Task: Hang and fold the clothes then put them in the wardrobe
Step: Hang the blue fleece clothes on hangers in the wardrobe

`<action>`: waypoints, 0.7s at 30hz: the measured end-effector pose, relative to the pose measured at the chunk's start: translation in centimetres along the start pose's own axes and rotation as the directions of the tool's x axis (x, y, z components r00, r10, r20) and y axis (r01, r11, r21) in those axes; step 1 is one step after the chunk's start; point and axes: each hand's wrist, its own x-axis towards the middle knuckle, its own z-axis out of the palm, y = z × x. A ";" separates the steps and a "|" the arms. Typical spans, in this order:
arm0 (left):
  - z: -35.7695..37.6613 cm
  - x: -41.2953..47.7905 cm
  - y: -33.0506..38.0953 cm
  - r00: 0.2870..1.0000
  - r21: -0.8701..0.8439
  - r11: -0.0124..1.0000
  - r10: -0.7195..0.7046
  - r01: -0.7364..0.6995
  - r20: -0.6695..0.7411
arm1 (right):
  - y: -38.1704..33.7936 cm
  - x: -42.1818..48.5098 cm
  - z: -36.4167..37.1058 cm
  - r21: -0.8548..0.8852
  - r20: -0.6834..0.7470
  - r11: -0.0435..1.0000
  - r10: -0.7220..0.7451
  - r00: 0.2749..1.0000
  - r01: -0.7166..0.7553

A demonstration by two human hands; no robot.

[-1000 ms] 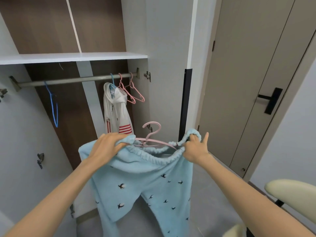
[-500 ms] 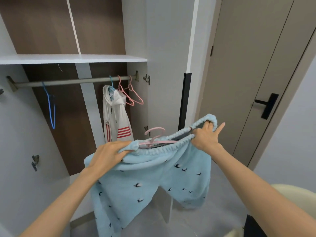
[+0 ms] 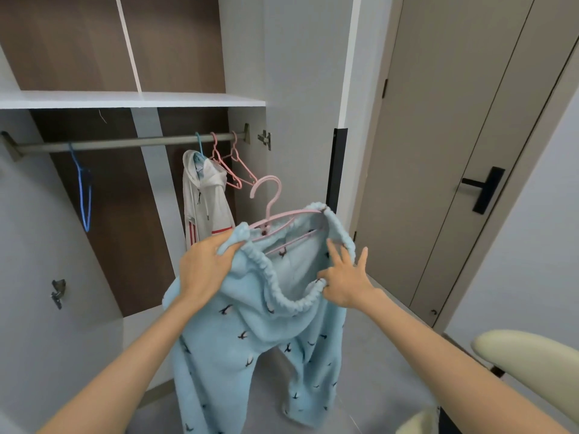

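Head view: the person stood in front of the open wardrobe [image 3: 125, 100], both bare arms reaching forward. The left hand [image 3: 203, 270] gripped the left end of the elastic waistband of the light blue trousers [image 3: 238, 339], its fingers curled round a bunch of the fabric. The right hand [image 3: 344, 283] had its fingers straight and spread apart, and its thumb side touched the near edge of the waistband, which gaped wide between the two hands. A pink hanger [image 3: 269, 202] sat inside the waistband, its arm stretching to the band's far right end and its hook standing up above the cloth, clear of the rail [image 3: 125, 144]. The trouser legs hung down toward the floor, in front of the wardrobe and not inside it.

On the rail, a white hoodie [image 3: 206, 202] with red stripes hung toward the right end, with two bare pink hangers [image 3: 233, 166] just beside it on the right. A blue hanger [image 3: 83, 189] hung well apart on the left. To the right stood a closed door [image 3: 438, 151] with a black handle [image 3: 484, 189], and a cream chair [image 3: 526, 355] showed at the near right.
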 end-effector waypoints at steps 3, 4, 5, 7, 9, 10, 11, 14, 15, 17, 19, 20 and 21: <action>-0.1 -0.1 0.3 1.000 -0.037 0.999 0.014 -0.014 0.011 | 0.3 -0.2 -0.5 0.138 0.156 0.987 -0.106 0.982 0.085; -0.2 -0.1 0.4 1.000 -0.037 0.999 0.020 -0.020 0.009 | 0.5 -0.2 -0.8 0.264 0.153 0.959 -0.149 0.977 0.105; -0.2 -0.1 0.5 1.000 -0.042 0.999 0.020 -0.019 0.008 | 0.7 -0.3 -1.1 0.426 0.104 0.896 -0.184 0.977 0.123; -0.5 -0.1 0.7 1.000 -0.065 0.998 0.012 -0.011 0.010 | 0.8 -0.4 -1.4 0.695 -0.118 0.700 -0.111 0.987 0.162; -1.0 -0.2 0.7 1.000 -0.095 0.995 -0.020 0.022 0.023 | 1.0 -0.2 -1.5 0.775 -0.407 0.597 0.219 0.886 0.208; -1.3 -0.2 0.7 0.999 -0.117 0.993 -0.032 0.036 0.031 | 1.2 0.1 -1.4 0.778 -0.488 0.597 0.383 0.784 0.193; -1.6 -0.2 0.8 0.998 -0.137 0.990 -0.039 0.044 0.043 | 1.3 0.4 -1.4 0.786 -0.506 0.601 0.492 0.708 0.143; -2.3 0.0 0.8 0.997 -0.175 0.983 -0.040 0.052 0.072 | 2.1 1.5 -1.4 0.856 -0.265 0.513 0.546 0.795 -0.067; -2.5 0.1 0.9 0.996 -0.193 0.980 -0.040 0.055 0.078 | 2.3 1.7 -1.4 0.866 -0.177 0.487 0.509 0.843 -0.112; -2.7 0.2 0.8 0.995 -0.214 0.976 -0.024 0.046 0.101 | 2.2 1.8 -1.4 0.837 -0.136 0.527 0.464 0.875 -0.149; -2.8 0.4 0.6 0.989 -0.216 0.975 -0.018 0.049 0.144 | 2.0 1.9 -1.7 0.838 -0.241 0.540 0.490 0.838 -0.075; -2.9 0.5 0.5 0.984 -0.203 0.978 -0.015 0.051 0.176 | 1.9 1.9 -2.3 0.861 -0.286 0.509 0.520 0.805 -0.023; -3.0 0.6 0.5 0.977 -0.183 0.982 -0.013 0.053 0.214 | 2.0 1.9 -2.9 0.883 -0.316 0.470 0.557 0.768 0.022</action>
